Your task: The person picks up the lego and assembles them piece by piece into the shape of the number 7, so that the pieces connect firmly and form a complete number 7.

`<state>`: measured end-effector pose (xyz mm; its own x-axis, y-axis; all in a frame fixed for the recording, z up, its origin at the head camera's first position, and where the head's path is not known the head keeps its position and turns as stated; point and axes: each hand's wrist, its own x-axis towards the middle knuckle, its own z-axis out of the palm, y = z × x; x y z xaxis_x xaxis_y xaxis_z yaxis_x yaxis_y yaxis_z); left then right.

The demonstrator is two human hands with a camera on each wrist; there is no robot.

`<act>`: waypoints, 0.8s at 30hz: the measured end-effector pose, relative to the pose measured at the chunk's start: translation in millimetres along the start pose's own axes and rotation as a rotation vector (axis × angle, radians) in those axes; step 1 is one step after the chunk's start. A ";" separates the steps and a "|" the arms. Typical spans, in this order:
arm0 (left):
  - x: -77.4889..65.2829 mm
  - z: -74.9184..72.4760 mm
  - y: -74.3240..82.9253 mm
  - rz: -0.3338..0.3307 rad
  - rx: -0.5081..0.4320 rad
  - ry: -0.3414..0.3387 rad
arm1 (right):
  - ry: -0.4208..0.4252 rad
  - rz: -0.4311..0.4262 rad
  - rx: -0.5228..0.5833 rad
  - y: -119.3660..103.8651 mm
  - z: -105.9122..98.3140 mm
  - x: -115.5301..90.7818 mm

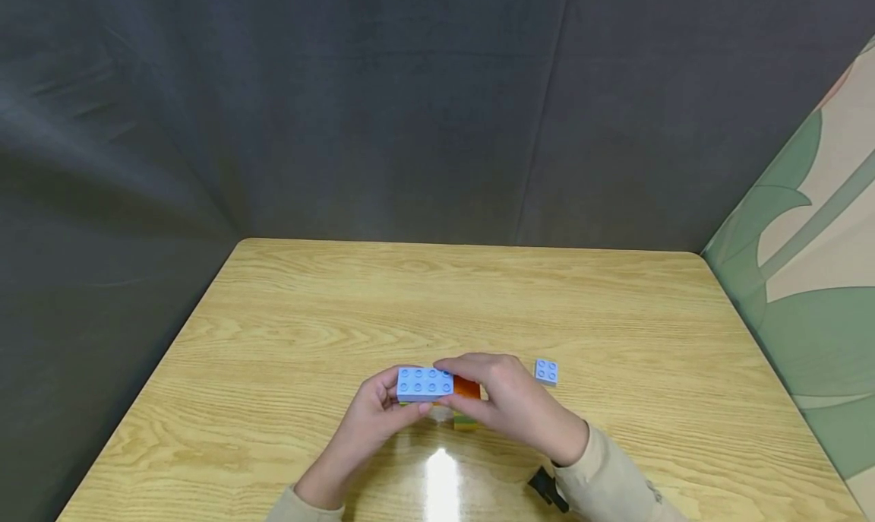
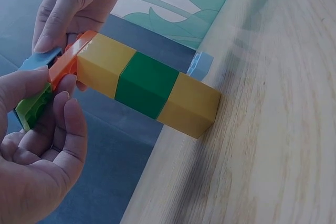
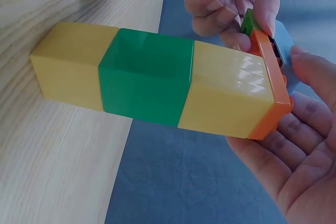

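Note:
A tower of big toy bricks stands on the table: a yellow brick at the bottom, a green brick, another yellow brick, then a flat orange brick that overhangs to the left. A light blue eight-stud brick sits over the orange one, with a dark gap showing between them. Under the overhang is a light green brick. My left hand grips the blue brick's left end, thumb in front, fingers curled near the green brick. With thumb and fingers, my right hand pinches the blue brick's right end.
A small light blue four-stud brick lies on the wooden table, just right of and behind my right hand. Something black shows beside my right sleeve. A dark curtain hangs behind the table, and a leaf-patterned cloth borders its right side.

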<state>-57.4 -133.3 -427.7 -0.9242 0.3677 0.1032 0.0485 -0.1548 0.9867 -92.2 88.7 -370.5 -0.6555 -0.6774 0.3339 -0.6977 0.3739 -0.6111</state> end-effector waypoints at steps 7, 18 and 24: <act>0.3 0.1 -0.2 0.004 0.006 0.001 | -0.020 0.010 -0.001 0.3 -1.7 -0.7; 0.5 0.8 1.3 -0.017 0.013 0.011 | 0.004 -0.018 -0.016 0.6 -0.9 -0.3; 0.6 0.9 4.2 -0.031 0.027 0.013 | -0.001 -0.015 -0.012 0.2 -1.2 0.2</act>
<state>-57.4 -133.0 -423.3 -0.9304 0.3597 0.0711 0.0300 -0.1187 0.9925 -92.8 89.4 -369.7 -0.6444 -0.6836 0.3426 -0.7110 0.3708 -0.5974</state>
